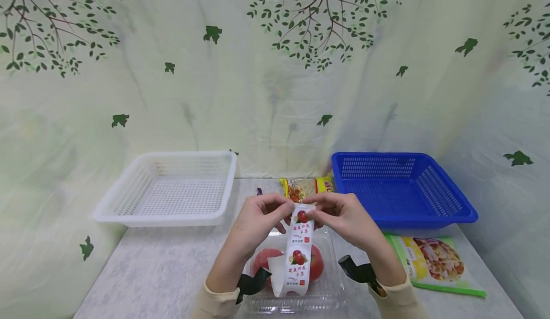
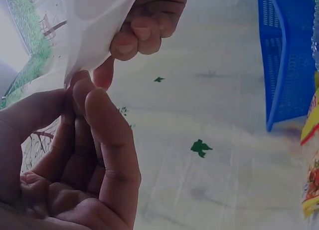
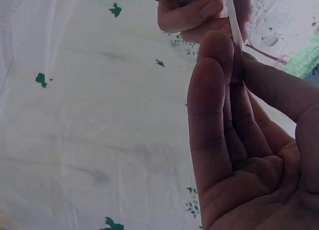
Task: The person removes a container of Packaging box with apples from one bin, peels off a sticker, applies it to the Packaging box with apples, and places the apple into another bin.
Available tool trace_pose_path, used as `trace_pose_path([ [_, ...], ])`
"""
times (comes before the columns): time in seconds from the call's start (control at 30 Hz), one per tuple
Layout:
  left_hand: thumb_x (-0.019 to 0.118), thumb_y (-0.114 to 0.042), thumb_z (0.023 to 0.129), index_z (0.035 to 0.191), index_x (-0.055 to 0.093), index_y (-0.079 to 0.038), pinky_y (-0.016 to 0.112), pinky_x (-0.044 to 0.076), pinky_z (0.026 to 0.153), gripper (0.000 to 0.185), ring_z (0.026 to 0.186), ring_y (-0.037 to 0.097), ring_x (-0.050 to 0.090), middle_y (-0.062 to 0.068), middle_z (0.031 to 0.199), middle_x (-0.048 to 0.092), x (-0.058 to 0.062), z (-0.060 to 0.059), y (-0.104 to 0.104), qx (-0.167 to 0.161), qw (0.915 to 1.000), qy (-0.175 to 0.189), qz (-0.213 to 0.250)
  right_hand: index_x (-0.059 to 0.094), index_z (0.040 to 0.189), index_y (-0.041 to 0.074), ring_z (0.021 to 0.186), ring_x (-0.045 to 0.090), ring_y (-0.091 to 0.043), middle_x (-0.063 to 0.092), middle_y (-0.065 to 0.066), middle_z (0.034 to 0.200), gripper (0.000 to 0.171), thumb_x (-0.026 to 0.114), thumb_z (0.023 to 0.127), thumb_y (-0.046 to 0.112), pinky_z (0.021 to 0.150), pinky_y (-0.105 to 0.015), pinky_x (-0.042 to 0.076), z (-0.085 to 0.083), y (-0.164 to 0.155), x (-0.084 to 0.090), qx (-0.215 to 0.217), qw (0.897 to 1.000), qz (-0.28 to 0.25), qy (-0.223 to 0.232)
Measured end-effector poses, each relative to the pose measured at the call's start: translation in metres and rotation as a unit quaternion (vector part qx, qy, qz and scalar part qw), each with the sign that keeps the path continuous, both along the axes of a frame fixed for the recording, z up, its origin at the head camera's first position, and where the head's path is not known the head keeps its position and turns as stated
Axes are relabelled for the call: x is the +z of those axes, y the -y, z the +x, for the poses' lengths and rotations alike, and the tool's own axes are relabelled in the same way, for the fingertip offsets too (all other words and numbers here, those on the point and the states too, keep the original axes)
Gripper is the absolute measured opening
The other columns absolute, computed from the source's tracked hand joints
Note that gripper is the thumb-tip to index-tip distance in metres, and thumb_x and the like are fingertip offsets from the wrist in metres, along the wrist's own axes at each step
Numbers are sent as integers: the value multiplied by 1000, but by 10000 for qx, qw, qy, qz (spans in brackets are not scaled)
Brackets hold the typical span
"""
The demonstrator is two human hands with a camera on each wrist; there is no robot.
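A strip of white printed labels (image 1: pixel 298 257) with red fruit pictures hangs between the hands, its lower end curling back on itself. The left hand (image 1: pixel 262 221) pinches its upper left edge between thumb and fingertips. At the upper right edge, the right hand (image 1: pixel 345 218) pinches it likewise. In the left wrist view the strip's plain white back (image 2: pixel 94 30) shows above the fingers; the right wrist view has it nearly edge-on. Below the strip lies a clear plastic box (image 1: pixel 335 285) holding red round fruits (image 1: pixel 317 264), partly covered by the labels.
A white basket (image 1: pixel 189 221) stands at the back left, a blue basket (image 1: pixel 412 218) at the back right. Between them lies a yellow food packet (image 1: pixel 307 185), partly behind the hands. A green-edged food bag (image 1: pixel 442 261) lies at right. A patterned curtain (image 1: pixel 275 94) hangs behind.
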State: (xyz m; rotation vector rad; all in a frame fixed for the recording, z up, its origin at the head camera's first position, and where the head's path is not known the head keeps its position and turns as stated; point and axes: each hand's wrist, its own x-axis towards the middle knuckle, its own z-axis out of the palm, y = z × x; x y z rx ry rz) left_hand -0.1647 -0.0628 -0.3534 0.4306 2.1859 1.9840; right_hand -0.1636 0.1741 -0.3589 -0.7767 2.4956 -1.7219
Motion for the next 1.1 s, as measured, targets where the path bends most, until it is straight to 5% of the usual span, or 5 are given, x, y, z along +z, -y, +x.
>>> trace_pose_path([
  [0.27,73,-19,100,106,77,-1,28,59,67,19,78,20,63,6,82,68,-3,-1,-5,163,9994,215,212,72,127,0,91,79,-11,77,-19,115,28,71,99,1,81,-31,65,1,6,-6,89,9956,-492,-790],
  [0.57,73,-16,100,105,74,7,27,58,64,23,73,15,61,1,78,65,-4,0,-10,-62,9961,408,777,76,114,2,84,76,-9,78,-15,99,21,72,95,-6,75,-30,65,0,11,-8,172,9878,-725,-1368],
  [0.77,71,-15,101,103,75,2,27,58,61,17,75,11,60,-1,78,62,-5,-1,-10,-297,9902,650,1198,76,113,1,85,77,-10,78,-16,101,23,72,94,-9,76,-32,66,-1,11,-9,354,9845,-862,-1484],
  [1.1,70,-17,102,109,73,9,27,59,62,27,75,12,62,-2,80,64,-9,-3,-11,-246,9923,629,1034,75,105,5,83,74,-10,77,-13,94,19,71,94,-10,74,-29,65,-3,10,-10,382,9853,-684,-1518],
])
